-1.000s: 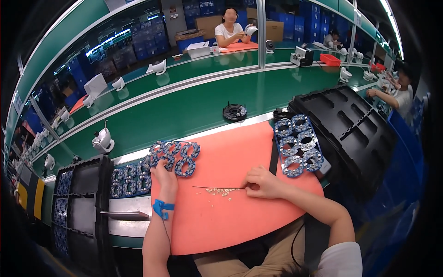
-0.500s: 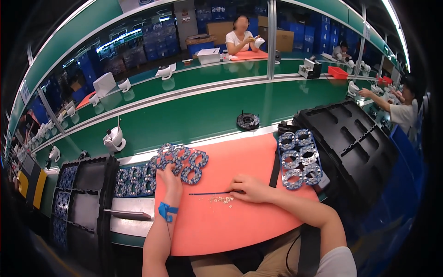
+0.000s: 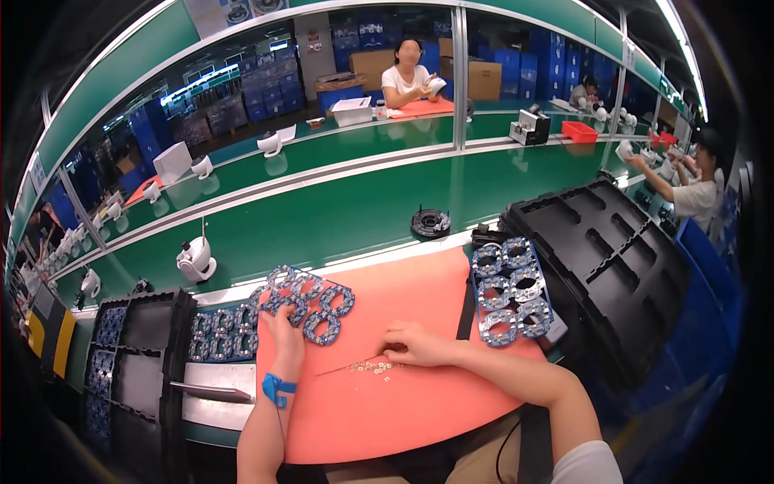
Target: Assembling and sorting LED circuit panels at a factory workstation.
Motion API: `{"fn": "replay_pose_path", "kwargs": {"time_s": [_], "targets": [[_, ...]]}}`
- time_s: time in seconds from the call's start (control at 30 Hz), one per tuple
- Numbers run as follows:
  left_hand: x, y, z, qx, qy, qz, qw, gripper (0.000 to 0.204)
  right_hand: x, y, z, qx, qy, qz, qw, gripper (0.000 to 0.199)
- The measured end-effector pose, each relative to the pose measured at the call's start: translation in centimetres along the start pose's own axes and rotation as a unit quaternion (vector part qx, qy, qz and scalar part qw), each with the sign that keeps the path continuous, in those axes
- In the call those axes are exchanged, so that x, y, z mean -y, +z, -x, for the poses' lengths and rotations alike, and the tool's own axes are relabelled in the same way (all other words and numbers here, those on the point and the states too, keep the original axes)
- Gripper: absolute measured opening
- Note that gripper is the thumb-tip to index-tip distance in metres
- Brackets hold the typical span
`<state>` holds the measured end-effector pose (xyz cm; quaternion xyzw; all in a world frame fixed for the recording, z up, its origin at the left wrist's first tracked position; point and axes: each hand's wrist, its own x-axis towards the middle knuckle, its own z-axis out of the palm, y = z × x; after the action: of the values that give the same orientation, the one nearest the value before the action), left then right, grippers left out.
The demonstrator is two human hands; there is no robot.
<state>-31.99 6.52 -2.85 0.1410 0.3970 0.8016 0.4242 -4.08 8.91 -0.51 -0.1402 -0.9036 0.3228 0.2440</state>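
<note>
My left hand (image 3: 282, 321) grips the near edge of a panel of round blue circuit boards (image 3: 297, 290) at the mat's far left, fingertips partly hidden against it. One pair of rings (image 3: 329, 316) sticks out at the panel's right end. Over the middle of the orange mat (image 3: 387, 274), my right hand (image 3: 411, 343) is closed around a thin, dark, pointed tool (image 3: 348, 368), its tip directed left. Just below the tool lies a scatter of tiny pale pieces (image 3: 375, 368). A blue strap (image 3: 278, 390) with a cord circles my left wrist.
More circuit board panels lie right (image 3: 509, 290) and left (image 3: 224, 332). Black trays (image 3: 597, 266) flank the mat, the left one (image 3: 153, 355) holding boards. Beyond, a green conveyor (image 3: 339, 218) carries a black round part (image 3: 430, 223) and a white camera-like housing (image 3: 196, 258). Co-workers sit across and at right.
The view has shifted slightly. My right hand has moved a little left, and the tool has tilted, its tip now lower and beside the tiny pieces. My left hand stays on the panel.
</note>
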Motion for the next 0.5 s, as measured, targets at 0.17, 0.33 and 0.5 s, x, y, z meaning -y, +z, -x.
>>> {"fn": "replay_pose_path", "kwargs": {"time_s": [0.17, 0.33, 0.5], "targets": [[1.2, -1.6, -1.6, 0.011, 0.016, 0.011, 1.0, 0.077, 0.0, -1.1, -0.1, 0.051, 0.025, 0.006, 0.998, 0.014], [0.8, -2.4, -1.7, 0.018, -0.006, 0.03, 0.999, 0.084, -0.8, 0.4, -0.5, -0.002, 0.005, 0.016, 1.0, 0.014], [0.9, -1.3, -0.8, 0.011, 0.013, -0.006, 1.0, 0.013, -1.2, 0.0, 0.3, 0.036, -0.038, -0.013, 0.999, 0.011]]}}
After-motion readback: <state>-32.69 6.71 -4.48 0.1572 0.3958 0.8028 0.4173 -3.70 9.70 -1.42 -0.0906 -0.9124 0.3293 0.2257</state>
